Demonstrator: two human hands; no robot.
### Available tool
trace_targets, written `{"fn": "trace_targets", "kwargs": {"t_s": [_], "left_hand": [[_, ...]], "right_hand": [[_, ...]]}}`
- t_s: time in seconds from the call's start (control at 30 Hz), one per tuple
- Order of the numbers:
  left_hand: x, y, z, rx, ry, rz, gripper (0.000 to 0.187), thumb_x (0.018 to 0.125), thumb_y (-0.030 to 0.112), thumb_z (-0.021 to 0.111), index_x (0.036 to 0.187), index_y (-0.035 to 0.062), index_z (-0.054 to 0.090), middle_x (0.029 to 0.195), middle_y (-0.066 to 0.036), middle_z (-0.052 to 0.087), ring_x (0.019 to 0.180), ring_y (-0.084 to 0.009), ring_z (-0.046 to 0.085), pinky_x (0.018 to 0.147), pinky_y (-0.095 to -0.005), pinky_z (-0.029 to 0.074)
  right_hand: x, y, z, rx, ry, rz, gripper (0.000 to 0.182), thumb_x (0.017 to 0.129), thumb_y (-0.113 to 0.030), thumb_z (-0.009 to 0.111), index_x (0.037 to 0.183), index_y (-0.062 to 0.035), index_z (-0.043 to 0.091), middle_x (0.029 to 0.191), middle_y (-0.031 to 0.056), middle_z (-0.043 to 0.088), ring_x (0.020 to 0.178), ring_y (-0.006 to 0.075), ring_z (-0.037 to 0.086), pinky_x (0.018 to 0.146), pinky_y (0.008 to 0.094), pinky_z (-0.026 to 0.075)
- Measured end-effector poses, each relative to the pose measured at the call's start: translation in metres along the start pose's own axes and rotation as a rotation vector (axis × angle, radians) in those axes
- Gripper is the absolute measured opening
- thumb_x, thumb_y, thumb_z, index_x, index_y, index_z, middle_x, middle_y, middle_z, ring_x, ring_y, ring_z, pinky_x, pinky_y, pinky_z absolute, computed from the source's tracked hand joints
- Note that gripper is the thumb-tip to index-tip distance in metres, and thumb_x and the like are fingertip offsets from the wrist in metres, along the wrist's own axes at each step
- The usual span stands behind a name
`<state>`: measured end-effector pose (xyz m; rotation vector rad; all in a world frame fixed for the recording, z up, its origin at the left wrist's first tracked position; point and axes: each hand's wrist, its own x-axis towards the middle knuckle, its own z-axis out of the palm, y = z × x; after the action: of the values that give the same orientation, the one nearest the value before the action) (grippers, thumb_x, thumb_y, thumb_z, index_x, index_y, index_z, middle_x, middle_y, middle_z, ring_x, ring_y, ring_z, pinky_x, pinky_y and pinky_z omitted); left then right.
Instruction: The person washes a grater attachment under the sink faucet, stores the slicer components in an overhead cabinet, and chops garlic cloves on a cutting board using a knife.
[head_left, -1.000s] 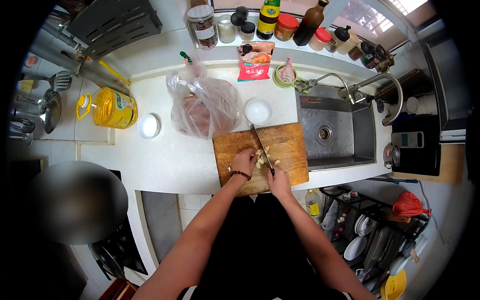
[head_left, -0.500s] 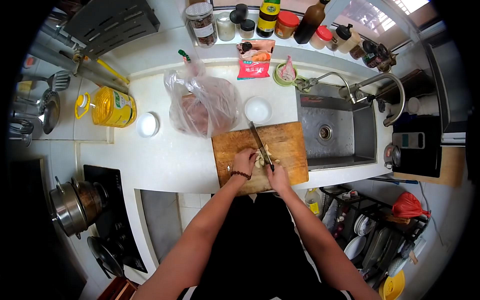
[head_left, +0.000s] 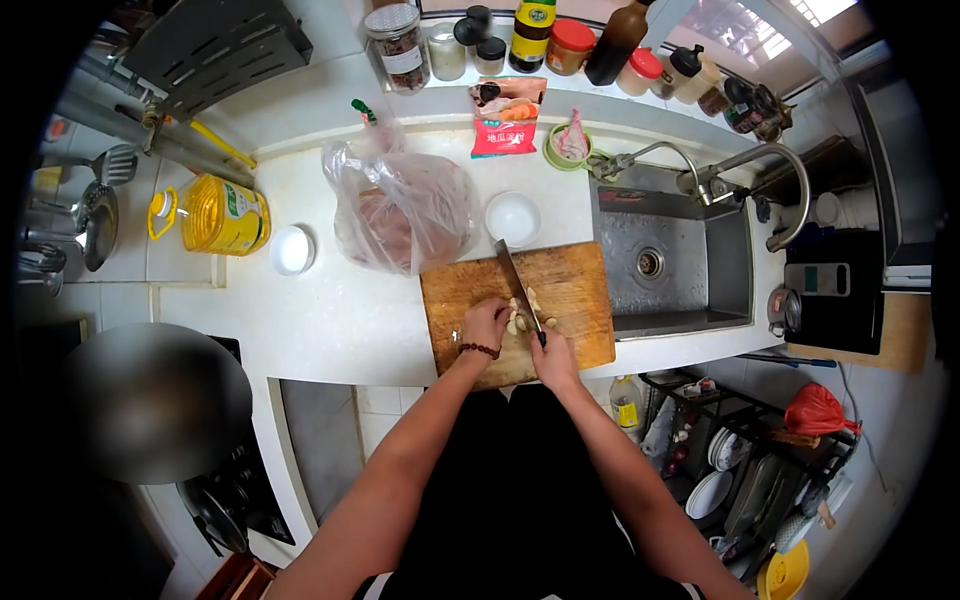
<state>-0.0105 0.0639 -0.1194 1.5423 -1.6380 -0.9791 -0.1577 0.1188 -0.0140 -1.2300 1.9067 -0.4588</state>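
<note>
A worn wooden cutting board (head_left: 570, 285) lies on the counter, with pale garlic pieces (head_left: 520, 322) near its middle. My right hand (head_left: 554, 357) is closed round the dark handle of a kitchen knife (head_left: 514, 277), its blade pointing away from me across the board. Just left of the blade, my left hand (head_left: 487, 324), a beaded bracelet on its wrist, curls its fingers down over the garlic at the blade's side. The fingertips partly hide what they press on. Beyond the board stands a small white bowl (head_left: 513, 218).
A plastic bag of meat (head_left: 405, 215) sits behind the board, near a red packet (head_left: 505, 125). Another white bowl (head_left: 292, 250) and an oil jug (head_left: 228, 215) are further left. The sink (head_left: 655, 250) lies to the right. Jars and bottles line the sill. A blur hides part of the stove.
The knife blade has shifted slightly left and my left fingers have moved a little on the garlic. The view has shifted slightly. A round blur now covers the pots at left.
</note>
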Motion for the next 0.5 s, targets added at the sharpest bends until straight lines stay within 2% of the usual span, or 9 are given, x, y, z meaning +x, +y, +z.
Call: {"fn": "trace_targets", "kwargs": {"t_s": [0.17, 0.5], "left_hand": [[0.000, -0.001, -0.001, 0.042, -0.014, 0.015, 0.009, 0.084, 0.007, 0.077, 0.089, -0.0003, 0.075, 0.082, -0.019, 0.072, 0.075, -0.0335, 0.071, 0.069, -0.0398, 0.056], [0.003, 0.008, -0.004, 0.018, -0.044, -0.035, 0.009, 0.085, 0.004, 0.075, 0.093, -0.0013, 0.076, 0.088, -0.019, 0.074, 0.077, -0.0314, 0.072, 0.070, -0.0391, 0.057]], "right_hand": [[0.002, -0.001, 0.006, -0.059, -0.022, 0.015, 0.022, 0.098, -0.018, 0.059, 0.108, -0.0017, 0.069, 0.088, 0.0303, 0.067, 0.089, 0.0511, 0.064, 0.079, 0.0576, 0.051], [0.019, 0.014, 0.017, -0.105, -0.031, -0.040, 0.022, 0.098, -0.017, 0.058, 0.110, -0.0021, 0.069, 0.087, 0.0290, 0.068, 0.086, 0.0510, 0.064, 0.076, 0.0572, 0.051]]}}
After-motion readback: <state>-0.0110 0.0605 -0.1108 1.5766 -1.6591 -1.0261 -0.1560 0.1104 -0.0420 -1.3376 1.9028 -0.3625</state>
